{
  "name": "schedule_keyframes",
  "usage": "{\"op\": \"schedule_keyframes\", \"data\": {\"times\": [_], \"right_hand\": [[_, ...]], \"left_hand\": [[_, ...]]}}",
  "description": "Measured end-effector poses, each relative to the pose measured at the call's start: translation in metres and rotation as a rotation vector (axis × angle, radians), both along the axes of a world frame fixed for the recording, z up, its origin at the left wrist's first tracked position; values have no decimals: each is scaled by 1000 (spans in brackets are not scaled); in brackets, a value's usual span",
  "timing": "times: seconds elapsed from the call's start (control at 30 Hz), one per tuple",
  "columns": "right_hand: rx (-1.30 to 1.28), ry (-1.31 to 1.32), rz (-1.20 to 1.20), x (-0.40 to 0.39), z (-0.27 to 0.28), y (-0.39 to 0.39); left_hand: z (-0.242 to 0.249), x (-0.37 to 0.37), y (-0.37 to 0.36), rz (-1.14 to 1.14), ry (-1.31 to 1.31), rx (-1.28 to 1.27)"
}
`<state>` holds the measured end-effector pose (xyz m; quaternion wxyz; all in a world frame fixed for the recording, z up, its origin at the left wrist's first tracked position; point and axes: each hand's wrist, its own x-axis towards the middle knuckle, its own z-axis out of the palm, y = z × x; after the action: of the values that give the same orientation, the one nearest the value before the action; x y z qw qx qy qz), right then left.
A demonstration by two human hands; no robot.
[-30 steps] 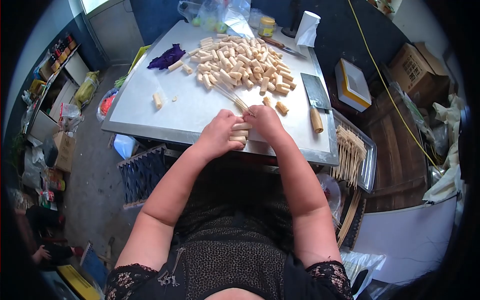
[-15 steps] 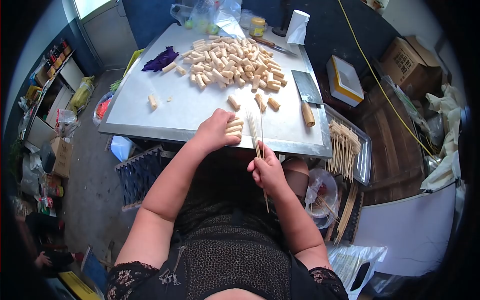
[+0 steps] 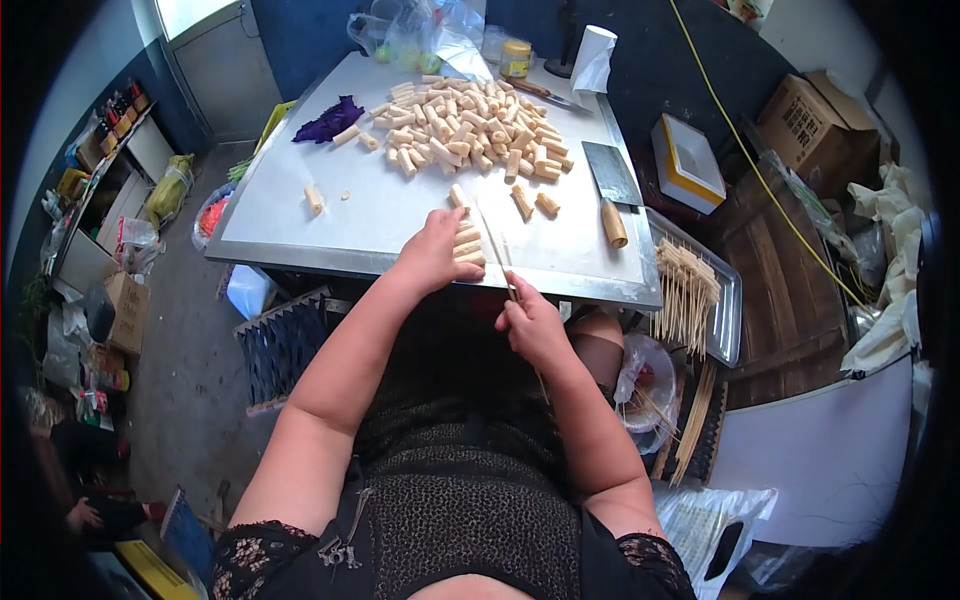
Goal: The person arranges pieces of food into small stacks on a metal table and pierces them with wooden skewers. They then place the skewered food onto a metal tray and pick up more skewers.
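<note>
Near the table's front edge, my left hand (image 3: 436, 252) is closed round the left side of a short row of pale rolls (image 3: 468, 243). My right hand (image 3: 530, 318) grips a bundle of thin skewers (image 3: 495, 232), whose tips point up and away over the table, to the right of the row. A single roll (image 3: 459, 197) lies just beyond my left fingers. Two browner pieces (image 3: 522, 202) rest further right. A large heap of rolls (image 3: 460, 122) covers the back middle of the metal table (image 3: 290, 225).
A cleaver (image 3: 613, 180) lies at the table's right, a knife (image 3: 545, 92) behind the heap. Purple cloth (image 3: 328, 119) is at the back left. A tray (image 3: 728, 300) with skewered rolls (image 3: 684, 285) stands right of the table. Part of another person (image 3: 88, 515) shows at lower left.
The skewers have tilted to the left, toward the row of rolls. My left hand has shifted slightly, and the single roll beyond it now lies a little further left.
</note>
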<state>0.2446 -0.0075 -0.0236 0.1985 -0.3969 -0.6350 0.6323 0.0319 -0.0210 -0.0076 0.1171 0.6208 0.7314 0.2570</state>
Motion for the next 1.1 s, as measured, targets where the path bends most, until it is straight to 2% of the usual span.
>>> {"op": "schedule_keyframes", "data": {"times": [0.07,0.13,0.2,0.23,0.3,0.33,0.4,0.5,0.77,1.1], "right_hand": [[111,17,-92,15,-2,-3],[60,67,-115,34,-2,-14],[-95,111,-134,50,-6,-29],[-97,110,-135,56,-10,-34],[-259,126,-134,65,-15,-43],[-260,125,-136,65,-17,-47],[-295,191,-184,62,-21,-54],[-282,175,-219,62,-20,-59],[-258,118,-233,72,-27,-63],[-352,81,-264,61,-3,-67]], "left_hand": [[4,-2,-9,-3,9,12],[6,-5,-17,-10,16,25],[4,-10,-23,-23,197,242],[2,-14,-22,-24,196,239],[-3,-23,-14,-238,190,448],[-8,-23,-12,-241,189,447],[-17,-23,-6,-255,14,386],[-25,-24,-2,-208,-54,394],[-30,-25,-1,-197,-74,430],[-29,-25,-2,-250,-96,444]]}}
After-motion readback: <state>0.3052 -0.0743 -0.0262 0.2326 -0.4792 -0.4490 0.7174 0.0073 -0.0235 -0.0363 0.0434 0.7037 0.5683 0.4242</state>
